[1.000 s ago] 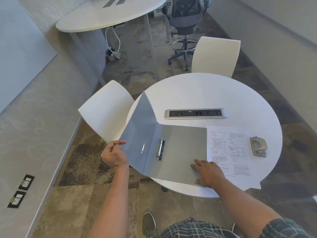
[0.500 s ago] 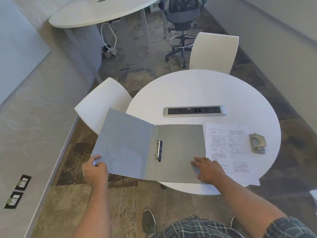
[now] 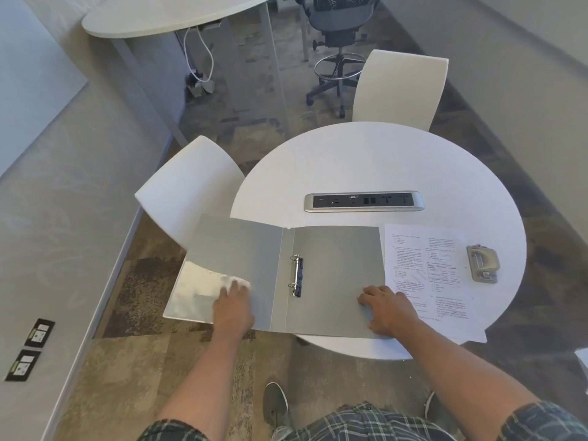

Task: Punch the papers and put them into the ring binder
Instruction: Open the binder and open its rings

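A grey ring binder (image 3: 331,268) lies open on the round white table (image 3: 381,167), its left cover jutting past the table's edge. Its metal rings (image 3: 296,275) sit closed at the spine. My left hand (image 3: 234,305) rests flat on the inside of the left cover, over a shiny clear pocket. My right hand (image 3: 386,308) presses flat on the right cover's lower corner. Printed papers (image 3: 439,275) lie just right of the binder. A grey hole punch (image 3: 482,263) stands beside the papers, further right.
A power strip (image 3: 364,201) is set into the table behind the binder. White chairs stand at the left (image 3: 191,186) and at the back (image 3: 401,87). A black office chair (image 3: 340,33) and another table (image 3: 171,14) lie beyond.
The left cover has swung down from raised to flat. My left hand let go of its edge and moved right onto its inner face. My right hand stayed put.
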`<state>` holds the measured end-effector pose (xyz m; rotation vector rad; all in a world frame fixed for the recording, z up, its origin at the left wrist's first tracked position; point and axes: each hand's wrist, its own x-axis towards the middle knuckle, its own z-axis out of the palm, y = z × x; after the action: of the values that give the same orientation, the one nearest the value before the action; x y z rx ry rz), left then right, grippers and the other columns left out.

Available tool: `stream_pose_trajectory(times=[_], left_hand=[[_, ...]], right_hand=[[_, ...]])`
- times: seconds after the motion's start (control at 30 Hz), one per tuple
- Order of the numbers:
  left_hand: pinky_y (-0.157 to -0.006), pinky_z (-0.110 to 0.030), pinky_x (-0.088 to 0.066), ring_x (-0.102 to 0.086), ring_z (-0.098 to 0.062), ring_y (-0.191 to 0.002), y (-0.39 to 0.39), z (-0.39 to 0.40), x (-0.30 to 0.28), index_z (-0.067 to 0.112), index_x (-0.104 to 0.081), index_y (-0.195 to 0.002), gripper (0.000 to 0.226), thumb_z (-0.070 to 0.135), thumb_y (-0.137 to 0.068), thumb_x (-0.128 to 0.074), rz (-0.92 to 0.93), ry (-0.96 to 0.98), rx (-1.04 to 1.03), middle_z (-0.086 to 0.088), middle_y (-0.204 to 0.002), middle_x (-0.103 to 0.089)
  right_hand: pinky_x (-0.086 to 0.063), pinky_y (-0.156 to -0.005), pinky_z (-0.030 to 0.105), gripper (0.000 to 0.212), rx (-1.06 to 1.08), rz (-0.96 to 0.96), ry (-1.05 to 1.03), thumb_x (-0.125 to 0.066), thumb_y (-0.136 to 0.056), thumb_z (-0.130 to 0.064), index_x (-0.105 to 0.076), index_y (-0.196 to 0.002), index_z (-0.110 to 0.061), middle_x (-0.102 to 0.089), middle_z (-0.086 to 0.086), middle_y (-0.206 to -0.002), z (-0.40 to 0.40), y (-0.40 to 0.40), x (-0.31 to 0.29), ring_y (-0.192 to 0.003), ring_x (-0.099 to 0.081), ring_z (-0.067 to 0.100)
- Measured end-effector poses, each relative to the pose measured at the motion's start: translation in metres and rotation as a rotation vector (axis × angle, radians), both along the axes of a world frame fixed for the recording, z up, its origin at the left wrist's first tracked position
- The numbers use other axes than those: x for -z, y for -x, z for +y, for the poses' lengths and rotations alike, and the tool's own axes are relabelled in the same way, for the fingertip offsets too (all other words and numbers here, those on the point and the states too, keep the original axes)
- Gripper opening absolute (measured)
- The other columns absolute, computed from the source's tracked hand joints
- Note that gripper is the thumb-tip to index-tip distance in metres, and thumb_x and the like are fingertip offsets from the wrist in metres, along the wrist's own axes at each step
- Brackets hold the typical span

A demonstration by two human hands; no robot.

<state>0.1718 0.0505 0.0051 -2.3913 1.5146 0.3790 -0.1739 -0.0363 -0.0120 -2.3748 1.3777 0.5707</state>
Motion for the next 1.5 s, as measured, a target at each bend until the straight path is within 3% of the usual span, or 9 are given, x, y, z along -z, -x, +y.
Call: stream_pose_trajectory(times=[0.17,0.3,0.6,0.73,0.87,1.0,1.13,1.3,1.5], left_hand=[[-0.115,-0.065,-0.027,0.000,-0.055,-0.149,0.041,-0.025,0.008,0.047,-0.026,-0.147,0.059,0.038,-0.092,-0.047,0.215,-0.198,-0.051,-0.013,-0.166,0.001],[-0.114,-0.069,-0.023,0.005,-0.058,-0.147,0.057,-0.036,0.012,0.048,-0.035,-0.140,0.064,0.055,-0.083,-0.063,0.278,-0.216,-0.104,-0.016,-0.165,0.011],[-0.116,-0.073,-0.012,0.016,-0.061,-0.145,0.065,-0.036,0.032,0.039,-0.034,-0.140,0.073,0.032,-0.083,-0.079,0.332,-0.186,-0.164,-0.023,-0.160,0.029],[-0.116,-0.073,-0.008,0.022,-0.060,-0.145,0.066,-0.036,0.037,0.043,-0.021,-0.150,0.085,0.029,-0.088,-0.077,0.332,-0.181,-0.162,-0.023,-0.157,0.037],[-0.116,-0.073,-0.005,0.024,-0.059,-0.144,0.068,-0.038,0.039,0.048,-0.007,-0.153,0.095,0.028,-0.090,-0.074,0.344,-0.186,-0.157,-0.024,-0.156,0.040],[-0.115,-0.075,-0.005,0.027,-0.060,-0.143,0.063,-0.035,0.041,0.055,-0.004,-0.150,0.097,0.025,-0.090,-0.074,0.398,-0.167,-0.138,-0.023,-0.155,0.041],[-0.114,-0.076,-0.004,0.028,-0.061,-0.141,0.059,-0.034,0.042,0.058,-0.005,-0.148,0.098,0.022,-0.089,-0.075,0.441,-0.149,-0.116,-0.020,-0.155,0.044],[-0.114,-0.077,-0.003,0.030,-0.060,-0.140,0.057,-0.036,0.039,0.058,-0.004,-0.150,0.100,0.020,-0.089,-0.074,0.475,-0.157,-0.107,-0.015,-0.154,0.047],[-0.113,-0.077,-0.004,0.030,-0.060,-0.141,0.056,-0.036,0.039,0.061,-0.001,-0.150,0.105,0.022,-0.088,-0.076,0.480,-0.168,-0.113,-0.014,-0.153,0.049]], right_hand=[[-0.043,-0.098,0.043,0.049,0.063,0.021,0.014,-0.053,-0.092,-0.052,-0.052,-0.136,-0.030,-0.048,-0.007,-0.138,-0.003,-0.012,0.001,-0.127,-0.047,0.020],[-0.043,-0.095,0.042,0.040,0.059,0.043,0.084,-0.043,-0.101,-0.045,-0.052,-0.134,-0.024,-0.051,-0.001,-0.132,-0.003,-0.026,0.004,-0.120,-0.051,0.023],[-0.043,-0.095,0.041,0.055,0.127,0.078,0.136,-0.058,-0.094,-0.055,-0.048,-0.135,-0.019,-0.056,0.004,-0.129,-0.003,-0.052,0.006,-0.114,-0.059,0.027],[-0.048,-0.086,0.040,0.046,0.028,0.071,0.182,-0.065,-0.090,-0.023,-0.045,-0.132,-0.018,-0.056,0.006,-0.124,-0.010,-0.071,-0.001,-0.106,-0.062,0.027],[-0.051,-0.084,0.044,0.071,-0.200,0.000,0.087,-0.065,-0.087,-0.002,-0.033,-0.148,-0.016,-0.041,0.011,-0.144,-0.023,-0.093,0.001,-0.113,-0.057,0.034],[-0.048,-0.078,0.038,0.092,-0.244,0.088,0.031,-0.071,-0.088,-0.012,-0.015,-0.160,-0.026,-0.045,0.011,-0.143,-0.032,-0.114,-0.011,-0.116,-0.060,0.032],[-0.044,-0.073,0.036,0.112,-0.168,0.052,-0.082,-0.084,-0.078,-0.034,-0.008,-0.160,-0.036,-0.057,0.009,-0.127,-0.039,-0.131,-0.016,-0.113,-0.062,0.029],[-0.046,-0.075,0.035,0.103,-0.120,0.047,-0.118,-0.078,-0.083,-0.043,-0.011,-0.161,-0.032,-0.063,0.009,-0.125,-0.045,-0.144,-0.018,-0.114,-0.062,0.028],[-0.046,-0.070,0.035,0.091,-0.213,0.101,-0.110,-0.070,-0.090,-0.026,-0.014,-0.160,-0.036,-0.062,0.009,-0.121,-0.049,-0.153,-0.020,-0.107,-0.063,0.027]])
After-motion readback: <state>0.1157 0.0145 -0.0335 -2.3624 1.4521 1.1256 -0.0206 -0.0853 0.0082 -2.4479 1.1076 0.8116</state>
